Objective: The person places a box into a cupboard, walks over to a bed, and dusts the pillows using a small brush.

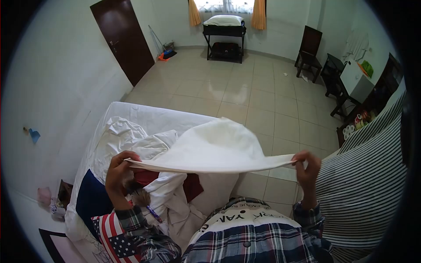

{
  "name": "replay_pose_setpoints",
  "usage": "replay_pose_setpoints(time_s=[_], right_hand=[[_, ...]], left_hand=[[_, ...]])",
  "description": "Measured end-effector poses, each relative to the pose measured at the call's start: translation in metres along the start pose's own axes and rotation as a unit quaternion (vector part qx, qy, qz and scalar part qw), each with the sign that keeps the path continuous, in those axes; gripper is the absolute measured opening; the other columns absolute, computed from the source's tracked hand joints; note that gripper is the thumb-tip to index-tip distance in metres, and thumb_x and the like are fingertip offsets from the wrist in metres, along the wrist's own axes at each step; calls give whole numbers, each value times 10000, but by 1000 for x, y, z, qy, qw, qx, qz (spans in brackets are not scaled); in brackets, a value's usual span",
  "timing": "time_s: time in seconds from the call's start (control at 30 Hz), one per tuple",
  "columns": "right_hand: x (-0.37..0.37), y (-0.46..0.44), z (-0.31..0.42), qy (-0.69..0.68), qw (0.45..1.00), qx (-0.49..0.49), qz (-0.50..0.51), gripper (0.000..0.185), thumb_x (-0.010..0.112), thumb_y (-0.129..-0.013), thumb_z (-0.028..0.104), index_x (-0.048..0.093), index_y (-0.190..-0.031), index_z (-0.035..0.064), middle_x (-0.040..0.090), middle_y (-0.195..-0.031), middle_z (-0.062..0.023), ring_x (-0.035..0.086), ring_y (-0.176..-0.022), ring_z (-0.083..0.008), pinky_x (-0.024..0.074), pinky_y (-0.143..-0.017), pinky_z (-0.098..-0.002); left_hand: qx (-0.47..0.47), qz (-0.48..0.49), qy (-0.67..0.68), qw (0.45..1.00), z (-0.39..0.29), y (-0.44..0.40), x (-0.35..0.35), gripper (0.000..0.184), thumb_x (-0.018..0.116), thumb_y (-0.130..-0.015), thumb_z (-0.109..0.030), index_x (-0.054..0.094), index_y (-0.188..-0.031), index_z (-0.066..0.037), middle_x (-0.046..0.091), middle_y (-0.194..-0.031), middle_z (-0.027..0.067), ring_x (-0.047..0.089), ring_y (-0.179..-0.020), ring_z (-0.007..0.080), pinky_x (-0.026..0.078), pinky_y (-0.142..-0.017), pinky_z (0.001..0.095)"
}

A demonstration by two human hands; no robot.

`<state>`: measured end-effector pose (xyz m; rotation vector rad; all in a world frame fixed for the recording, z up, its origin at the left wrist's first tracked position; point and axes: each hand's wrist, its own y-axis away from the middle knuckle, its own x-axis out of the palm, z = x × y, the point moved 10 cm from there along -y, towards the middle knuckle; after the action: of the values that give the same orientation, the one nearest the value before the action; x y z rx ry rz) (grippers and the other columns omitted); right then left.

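Observation:
A white cloth (pixel 215 144), about the size of a pillowcase, is stretched in the air between my two hands, its far part billowing up. My left hand (pixel 120 168) pinches one corner of its near edge. At the opposite corner, my right hand (pixel 307 166) has its fingers closed on the same edge. Below and to the left, the bed (pixel 153 109) carries a crumpled white sheet (pixel 164 197). Some dark red fabric (pixel 195 188) shows under the cloth. Close to my left forearm lie a duster-like brush with a blue handle (pixel 153 213) and a flag-patterned pillow (pixel 116 239).
A dark blue pillow (pixel 93 197) rests at the bed's left side. To my right hangs a striped curtain-like fabric (pixel 359 188). Tiled floor (pixel 245 94) stretches toward a rack (pixel 224 31) with a white pillow, a dark chair (pixel 309 52) and a white box (pixel 354 81).

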<state>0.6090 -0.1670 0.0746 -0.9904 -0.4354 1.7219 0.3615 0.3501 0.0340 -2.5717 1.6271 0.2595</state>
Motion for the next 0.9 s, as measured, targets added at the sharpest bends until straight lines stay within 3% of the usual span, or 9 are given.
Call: replay_pose_setpoints(time_s=[0.1, 0.2, 0.3, 0.37, 0.47, 0.53, 0.63, 0.8, 0.9], right_hand=[[-9, -29, -14, -19, 998, 44, -44, 77, 575, -794, -75, 595, -792, 0, 633, -652, -79, 628, -540, -117, 482, -505, -227], [27, -48, -81, -56, 961, 269, 18, 60, 544, -832, -51, 595, -813, -26, 638, -648, -78, 641, -532, -127, 489, -496, -222], [73, -49, -162, -87, 946, 301, 85, 79, 524, -851, -28, 596, -819, -37, 627, -626, -86, 661, -563, -143, 505, -512, -250], [84, -60, -196, -35, 966, 243, 84, 84, 528, -863, -4, 605, -840, -30, 647, -662, -92, 663, -585, -142, 508, -541, -258], [64, -112, -173, 89, 985, 147, 23, 77, 545, -885, 19, 618, -874, -5, 689, -750, -89, 656, -652, -122, 492, -595, -252], [16, -163, -88, 100, 989, 50, -92, 81, 540, -893, -15, 619, -905, 2, 715, -871, -80, 642, -721, -101, 467, -617, -231], [-25, -175, -28, 22, 987, -37, -156, 140, 524, -898, -77, 602, -973, 12, 697, -988, -95, 654, -833, -106, 506, -741, -234], [-41, -132, 16, -21, 989, 9, -149, 143, 523, -867, -98, 595, -938, 2, 688, -919, -95, 675, -798, -139, 551, -794, -259], [8, -95, 0, -16, 997, 71, 18, 130, 541, -838, -105, 605, -901, -10, 683, -836, -94, 686, -771, -137, 560, -711, -257]], left_hand=[[-14, 7, 11, 1000, -26, -3, 15, 281, 647, -900, -161, 612, -1113, 19, 669, -1037, 84, 647, -998, 158, 543, -857, 283], [41, 147, -160, 975, 8, -48, 46, 418, 774, -809, -151, 610, -1161, 4, 682, -1029, 87, 655, -945, 157, 533, -846, 296], [-10, 84, -266, 960, 56, -125, 54, 243, 789, -755, -83, 688, -951, 18, 699, -852, 55, 661, -852, 152, 521, -799, 322], [-16, 38, -114, 993, 109, -196, 38, 114, 655, -786, 7, 699, -886, 38, 711, -794, 103, 686, -785, 166, 541, -732, 305], [111, -89, -165, 976, 73, -286, 24, 143, 536, -825, 36, 678, -847, 37, 717, -790, 125, 694, -761, 178, 541, -715, 311], [325, -197, -106, 919, -46, -308, 21, 181, 465, -869, 66, 642, -895, 35, 718, -830, 103, 690, -810, 191, 530, -767, 317], [415, -143, 12, 898, -161, -269, 28, 142, 557, -914, 30, 648, -1020, 8, 683, -959, 46, 599, -927, 99, 456, -836, 228], [382, -154, -91, 907, -205, -185, -4, 178, 605, -946, -78, 669, -1093, 0, 682, -1039, 62, 596, -931, 95, 461, -856, 219], [297, -152, -194, 923, -156, -160, -23, 134, 600, -920, 8, 689, -1020, 11, 701, -986, 53, 623, -942, 114, 481, -889, 251]])
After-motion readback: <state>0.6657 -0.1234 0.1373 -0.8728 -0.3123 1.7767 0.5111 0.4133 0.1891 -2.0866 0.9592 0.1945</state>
